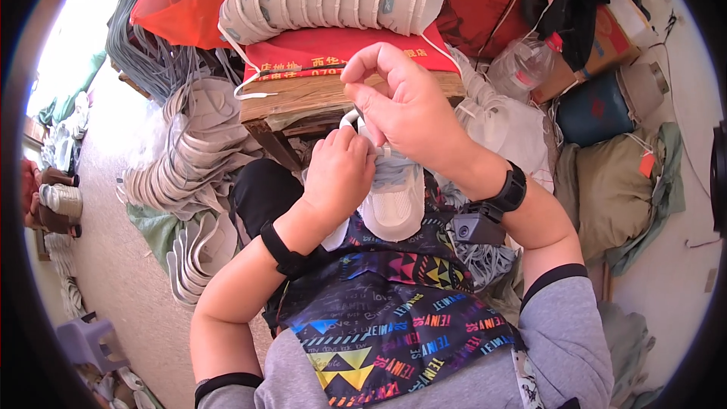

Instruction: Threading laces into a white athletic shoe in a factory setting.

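Observation:
A white shoe upper [392, 204] with a mesh toe and greyish laces rests in my lap, its toe toward me. My left hand [341, 170] is closed on its left edge, fingers bent over the lacing area. Just above it is my right hand [401, 102], its index finger curled toward the thumb and the other fingers folded in. Whatever its fingers grip is too small to make out. A pale loop [348, 118] of the shoe shows between the hands. Part of the upper is hidden under both hands.
Beyond my hands stands a wooden bench [280, 106] under a red cloth [326, 49], bearing a row of nested shoe uppers [333, 0]. More uppers [189, 159] are heaped at the left, below grey laces [140, 53]. A plastic bottle [522, 68] lies to the right.

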Demonstrator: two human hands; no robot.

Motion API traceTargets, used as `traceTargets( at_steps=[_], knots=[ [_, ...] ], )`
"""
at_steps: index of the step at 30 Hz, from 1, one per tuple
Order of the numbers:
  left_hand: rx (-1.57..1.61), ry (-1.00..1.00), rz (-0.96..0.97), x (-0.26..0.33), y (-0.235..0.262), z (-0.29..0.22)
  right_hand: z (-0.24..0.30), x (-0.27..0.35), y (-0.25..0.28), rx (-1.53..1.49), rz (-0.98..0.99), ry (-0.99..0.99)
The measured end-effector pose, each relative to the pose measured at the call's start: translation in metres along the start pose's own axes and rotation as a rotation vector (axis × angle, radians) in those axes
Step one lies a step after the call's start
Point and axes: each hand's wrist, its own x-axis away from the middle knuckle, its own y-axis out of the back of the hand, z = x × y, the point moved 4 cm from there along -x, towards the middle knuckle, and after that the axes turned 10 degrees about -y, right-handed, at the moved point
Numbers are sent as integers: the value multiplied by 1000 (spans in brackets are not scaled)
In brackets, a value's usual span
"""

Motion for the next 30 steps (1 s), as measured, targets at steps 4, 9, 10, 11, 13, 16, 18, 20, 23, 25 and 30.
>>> traceTargets(
  at_steps=[4,9,10,11,13,16,18,20,23,25,30],
  knots=[
    [-212,-48,136,-8,-4,-7,-23,5,28,238,-113,121],
    [-295,-55,196,-9,-9,-7,-38,36,48,794,-10,153],
    [-273,-69,175,-9,-10,-7,-45,42,47,963,7,212],
    [-249,-83,154,-10,-11,-6,-55,45,48,1046,-4,227],
    [-184,-93,135,-12,-11,-6,-69,50,46,1096,-25,220],
    [-186,-95,140,-12,-6,-7,-69,57,43,1093,-13,194],
    [-253,-86,165,-11,-5,-7,-69,58,42,1038,19,175],
    [-254,-98,159,-13,-6,-8,-71,59,42,1114,-43,222],
    [-172,-127,98,-14,-11,-6,-71,59,41,1218,-108,271],
    [-167,-130,100,-15,-10,-6,-71,58,38,1273,-113,279],
    [-286,-71,226,-19,-9,-9,-73,55,41,1291,-15,244]
  ],
)
